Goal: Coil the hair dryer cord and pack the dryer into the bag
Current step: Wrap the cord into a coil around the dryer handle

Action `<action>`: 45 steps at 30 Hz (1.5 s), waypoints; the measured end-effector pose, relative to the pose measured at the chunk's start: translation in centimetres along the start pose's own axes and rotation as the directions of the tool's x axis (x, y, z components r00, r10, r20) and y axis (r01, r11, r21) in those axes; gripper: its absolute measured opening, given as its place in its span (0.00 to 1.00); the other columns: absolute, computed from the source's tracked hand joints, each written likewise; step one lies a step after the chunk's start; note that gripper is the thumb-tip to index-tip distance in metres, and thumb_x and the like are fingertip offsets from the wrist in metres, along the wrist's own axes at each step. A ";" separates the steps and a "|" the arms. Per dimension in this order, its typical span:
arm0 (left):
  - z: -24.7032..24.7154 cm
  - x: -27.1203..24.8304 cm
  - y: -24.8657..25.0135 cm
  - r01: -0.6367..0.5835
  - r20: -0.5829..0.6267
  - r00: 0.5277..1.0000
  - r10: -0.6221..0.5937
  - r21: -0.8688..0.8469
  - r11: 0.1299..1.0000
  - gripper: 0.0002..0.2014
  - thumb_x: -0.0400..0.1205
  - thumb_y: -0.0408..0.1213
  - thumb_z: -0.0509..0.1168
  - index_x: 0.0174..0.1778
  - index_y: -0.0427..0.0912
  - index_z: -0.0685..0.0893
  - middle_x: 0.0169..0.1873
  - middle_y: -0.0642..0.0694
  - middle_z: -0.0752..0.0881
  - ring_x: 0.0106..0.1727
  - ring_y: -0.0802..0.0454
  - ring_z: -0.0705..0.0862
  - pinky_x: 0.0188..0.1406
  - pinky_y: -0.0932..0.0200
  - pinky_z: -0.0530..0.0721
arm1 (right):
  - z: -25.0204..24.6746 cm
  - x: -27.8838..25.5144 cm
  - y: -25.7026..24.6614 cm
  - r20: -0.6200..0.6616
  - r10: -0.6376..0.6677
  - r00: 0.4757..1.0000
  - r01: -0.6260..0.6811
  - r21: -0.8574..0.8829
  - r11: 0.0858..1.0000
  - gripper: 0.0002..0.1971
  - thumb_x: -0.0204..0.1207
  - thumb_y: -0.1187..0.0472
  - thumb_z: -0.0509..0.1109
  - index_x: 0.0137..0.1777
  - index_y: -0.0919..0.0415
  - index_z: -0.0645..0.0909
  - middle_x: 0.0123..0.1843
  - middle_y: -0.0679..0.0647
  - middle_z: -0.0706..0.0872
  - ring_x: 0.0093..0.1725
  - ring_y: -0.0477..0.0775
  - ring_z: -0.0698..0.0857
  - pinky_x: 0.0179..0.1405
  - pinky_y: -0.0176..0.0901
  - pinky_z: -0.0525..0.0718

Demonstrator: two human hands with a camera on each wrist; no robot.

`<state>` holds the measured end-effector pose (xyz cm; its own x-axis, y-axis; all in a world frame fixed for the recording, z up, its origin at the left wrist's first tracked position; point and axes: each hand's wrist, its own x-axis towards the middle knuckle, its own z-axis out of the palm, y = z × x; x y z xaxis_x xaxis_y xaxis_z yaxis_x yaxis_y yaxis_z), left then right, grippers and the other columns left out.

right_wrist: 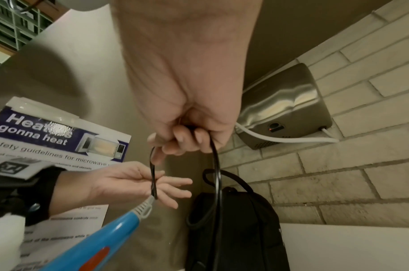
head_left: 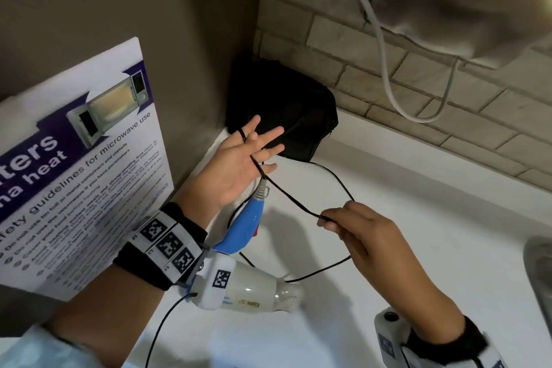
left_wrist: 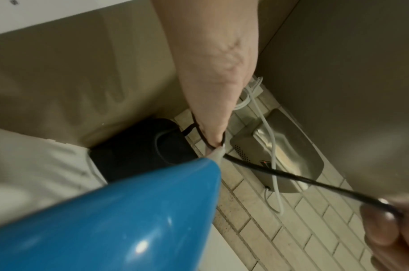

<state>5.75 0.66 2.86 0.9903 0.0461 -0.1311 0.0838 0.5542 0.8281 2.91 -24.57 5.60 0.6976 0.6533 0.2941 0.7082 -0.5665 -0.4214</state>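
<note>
Black bag [head_left: 283, 110] sits cornered behind cord [head_left: 301, 203], beside microwave poster [head_left: 80, 158].

The head view looked steeply down at the white counter [head_left: 418, 203] from above. The left wrist view sat close behind the left hand [left_wrist: 212, 77], facing the corner. The right wrist view looked along the right hand [right_wrist: 187, 91]. All 3 shared the black bag [head_left: 283, 110].

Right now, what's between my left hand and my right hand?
Only the black cord, running from the left hand to the right hand; head view shows it.
</note>
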 end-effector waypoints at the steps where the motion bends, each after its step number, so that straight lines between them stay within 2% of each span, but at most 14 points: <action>1: 0.1 0.0 0.0 -0.010 -0.005 1.000 0.010 0.012 1.000 0.27 0.87 0.28 0.52 0.83 0.48 0.56 0.75 0.40 0.75 0.74 0.38 0.76 0.73 0.35 0.71 | -0.1 0.2 -0.2 -0.004 -0.008 1.000 0.008 -0.004 1.000 0.13 0.82 0.52 0.56 0.53 0.50 0.83 0.37 0.47 0.79 0.32 0.50 0.79 0.28 0.48 0.80; 4: 0.4 0.2 0.0 -0.027 -0.014 1.000 0.028 0.068 0.997 0.32 0.84 0.18 0.49 0.81 0.50 0.61 0.78 0.43 0.70 0.78 0.41 0.70 0.75 0.39 0.68 | -0.2 0.5 -0.8 0.011 -0.026 1.000 0.026 -0.025 0.999 0.10 0.81 0.56 0.60 0.54 0.48 0.83 0.39 0.47 0.80 0.34 0.50 0.82 0.29 0.48 0.82; 10: 1.5 0.0 0.8 -0.035 -0.029 0.999 0.037 0.048 0.998 0.47 0.72 0.09 0.42 0.79 0.62 0.63 0.82 0.49 0.61 0.82 0.47 0.60 0.54 0.58 0.73 | 0.8 0.6 -2.4 0.085 -0.062 0.994 0.066 -0.041 0.997 0.11 0.80 0.54 0.59 0.54 0.44 0.83 0.40 0.44 0.81 0.34 0.47 0.84 0.27 0.45 0.83; 13: 0.9 0.1 0.8 0.003 -0.021 1.000 -0.002 0.015 1.000 0.41 0.78 0.12 0.45 0.80 0.59 0.61 0.82 0.49 0.64 0.82 0.43 0.61 0.48 0.55 0.70 | -0.1 0.9 -2.4 0.014 -0.051 0.999 0.051 -0.032 0.998 0.10 0.80 0.55 0.60 0.53 0.45 0.83 0.39 0.45 0.82 0.33 0.49 0.84 0.27 0.45 0.83; 16: -0.1 -0.1 0.9 0.048 0.154 0.986 -0.063 0.099 0.994 0.34 0.85 0.23 0.51 0.81 0.60 0.56 0.78 0.50 0.71 0.78 0.43 0.70 0.60 0.51 0.71 | -1.8 2.0 -2.6 -0.103 -0.075 0.992 0.070 -0.051 0.996 0.11 0.80 0.57 0.60 0.51 0.51 0.84 0.38 0.41 0.78 0.29 0.44 0.77 0.25 0.44 0.82; 21: 0.1 -1.2 1.5 0.103 0.409 0.895 -0.178 0.199 0.975 0.24 0.88 0.36 0.50 0.82 0.48 0.59 0.74 0.40 0.76 0.74 0.41 0.76 0.76 0.33 0.63 | -3.8 4.9 -3.0 -0.230 -0.081 0.970 0.062 -0.089 0.994 0.11 0.81 0.57 0.62 0.48 0.57 0.86 0.36 0.49 0.80 0.32 0.54 0.81 0.27 0.50 0.81; 24: 0.5 -1.8 1.7 0.147 0.485 0.835 -0.261 0.261 0.954 0.22 0.87 0.35 0.51 0.79 0.43 0.66 0.73 0.38 0.77 0.74 0.39 0.76 0.78 0.30 0.59 | -4.2 7.1 -3.0 -0.281 -0.095 0.955 0.074 -0.086 0.994 0.08 0.79 0.56 0.68 0.46 0.57 0.87 0.34 0.49 0.82 0.32 0.48 0.79 0.31 0.44 0.78; 29: 1.3 -3.2 2.1 0.175 0.660 0.660 -0.358 0.328 0.928 0.27 0.83 0.43 0.51 0.77 0.35 0.65 0.74 0.32 0.73 0.75 0.31 0.73 0.78 0.33 0.62 | -3.6 10.7 -2.3 -0.313 -0.104 0.944 0.083 -0.080 0.993 0.09 0.77 0.50 0.71 0.44 0.53 0.88 0.36 0.45 0.89 0.33 0.41 0.81 0.31 0.44 0.80; 32: 1.8 -4.0 1.9 0.195 0.739 0.554 -0.383 0.331 0.923 0.26 0.83 0.42 0.48 0.76 0.35 0.65 0.72 0.32 0.74 0.73 0.26 0.72 0.78 0.33 0.63 | -2.2 12.2 -1.2 -0.294 -0.040 0.955 0.041 -0.001 0.999 0.14 0.77 0.43 0.67 0.41 0.50 0.87 0.29 0.40 0.83 0.29 0.37 0.78 0.29 0.40 0.76; 35: 1.7 -4.5 1.6 0.216 0.785 0.504 -0.360 0.289 0.933 0.24 0.84 0.37 0.48 0.79 0.40 0.62 0.72 0.34 0.74 0.71 0.28 0.74 0.77 0.32 0.64 | 0.7 12.4 -0.1 -0.235 0.041 0.971 -0.022 0.082 0.996 0.17 0.79 0.42 0.64 0.36 0.51 0.85 0.24 0.37 0.79 0.27 0.36 0.79 0.28 0.42 0.77; 40: 1.3 -4.7 0.9 0.274 0.793 0.565 -0.229 0.082 0.958 0.36 0.86 0.22 0.46 0.80 0.67 0.55 0.77 0.38 0.71 0.70 0.32 0.77 0.71 0.39 0.74 | 5.4 9.6 0.6 0.057 0.135 0.989 -0.144 0.212 0.966 0.11 0.79 0.51 0.68 0.34 0.43 0.81 0.26 0.46 0.79 0.30 0.40 0.80 0.35 0.45 0.82; 42: 1.3 -4.6 0.3 0.260 0.762 0.630 -0.150 -0.025 0.965 0.41 0.84 0.17 0.43 0.79 0.71 0.53 0.78 0.36 0.68 0.71 0.30 0.75 0.71 0.41 0.75 | 6.0 7.9 0.2 0.186 0.135 0.973 -0.203 0.420 0.884 0.03 0.72 0.64 0.73 0.40 0.55 0.86 0.40 0.58 0.86 0.41 0.35 0.86 0.50 0.33 0.83; 43: 1.2 -4.5 0.0 0.253 0.728 0.677 -0.106 -0.096 0.963 0.42 0.83 0.15 0.43 0.79 0.71 0.53 0.79 0.35 0.67 0.72 0.30 0.74 0.71 0.41 0.74 | 6.3 7.0 0.3 0.183 0.118 0.976 -0.186 0.415 0.890 0.06 0.71 0.65 0.72 0.45 0.55 0.86 0.47 0.54 0.88 0.46 0.34 0.86 0.54 0.30 0.82; 45: 0.7 -4.1 -0.6 0.233 0.612 0.790 -0.019 -0.271 0.934 0.42 0.80 0.15 0.44 0.80 0.67 0.55 0.79 0.33 0.67 0.76 0.30 0.71 0.74 0.41 0.71 | 7.0 5.8 0.7 0.146 0.118 0.982 -0.153 0.263 0.952 0.05 0.75 0.61 0.68 0.46 0.48 0.83 0.36 0.44 0.88 0.41 0.36 0.85 0.46 0.38 0.83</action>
<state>1.71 -0.41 3.28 0.8490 -0.4831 0.2141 0.2789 0.7538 0.5950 6.69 -17.65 1.05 0.7527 0.6484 0.1143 0.5391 -0.5073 -0.6723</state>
